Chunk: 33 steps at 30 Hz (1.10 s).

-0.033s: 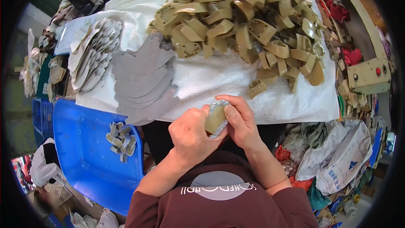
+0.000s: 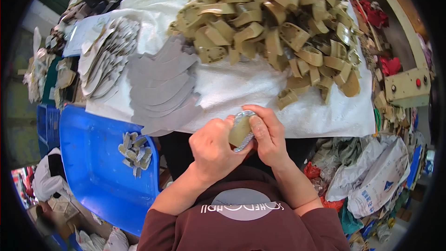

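Both hands grip one khaki plastic shoe heel in front of my chest, just off the table's near edge. A strip of glittery silver covering runs around its rim. My left hand is closed around the left side, with its fingers bent. On the other side, my right hand presses its thumb on the silver edge while its fingers curl behind. The heel's underside is hidden. Closest beyond the hands is a fanned stack of grey curved cut pieces on the white cloth.
A large heap of bare khaki heels covers the far right of the cloth. More pale cut pieces lie at far left. A blue tub holds several silver-covered heels. Plastic bags crowd the right; a control box stands above them.
The whole view has shifted slightly. Both hands keep their hold on the heel, which is tilted a little differently.
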Tool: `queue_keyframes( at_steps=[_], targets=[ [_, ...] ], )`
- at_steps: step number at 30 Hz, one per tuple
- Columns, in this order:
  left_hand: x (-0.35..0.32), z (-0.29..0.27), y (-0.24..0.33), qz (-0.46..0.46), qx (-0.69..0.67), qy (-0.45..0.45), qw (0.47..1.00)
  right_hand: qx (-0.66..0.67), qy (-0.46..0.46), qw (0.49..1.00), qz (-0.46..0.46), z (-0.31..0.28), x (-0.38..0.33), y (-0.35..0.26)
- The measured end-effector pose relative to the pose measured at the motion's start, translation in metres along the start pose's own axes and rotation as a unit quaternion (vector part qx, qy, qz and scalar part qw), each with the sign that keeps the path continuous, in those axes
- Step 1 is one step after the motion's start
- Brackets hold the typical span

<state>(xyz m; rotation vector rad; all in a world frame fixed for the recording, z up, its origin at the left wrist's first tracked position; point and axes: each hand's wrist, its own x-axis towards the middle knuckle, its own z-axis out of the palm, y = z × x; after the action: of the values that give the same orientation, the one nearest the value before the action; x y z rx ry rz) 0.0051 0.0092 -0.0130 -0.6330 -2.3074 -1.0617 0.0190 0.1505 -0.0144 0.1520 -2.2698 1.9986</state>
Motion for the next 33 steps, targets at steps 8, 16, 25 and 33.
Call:
queue_keyframes(
  at_steps=[8,16,25,33],
  targets=[
    [-0.039,-0.056,-0.059,-0.077,0.011,0.099,0.992,-0.113,-0.105,0.979,-0.134,0.021,0.046,-0.008],
    [-0.108,-0.122,-0.118,-0.295,0.293,0.149,0.897,-0.270,-0.064,0.916,-0.291,0.056,0.092,-0.009],
    [0.001,-0.085,-0.087,-0.073,0.123,0.035,0.989,-0.471,-0.033,0.799,-0.372,0.098,0.128,0.002],
    [0.004,-0.064,-0.094,-0.088,0.168,-0.042,0.981,-0.372,0.017,0.839,-0.398,0.076,0.124,0.001]
  ],
)
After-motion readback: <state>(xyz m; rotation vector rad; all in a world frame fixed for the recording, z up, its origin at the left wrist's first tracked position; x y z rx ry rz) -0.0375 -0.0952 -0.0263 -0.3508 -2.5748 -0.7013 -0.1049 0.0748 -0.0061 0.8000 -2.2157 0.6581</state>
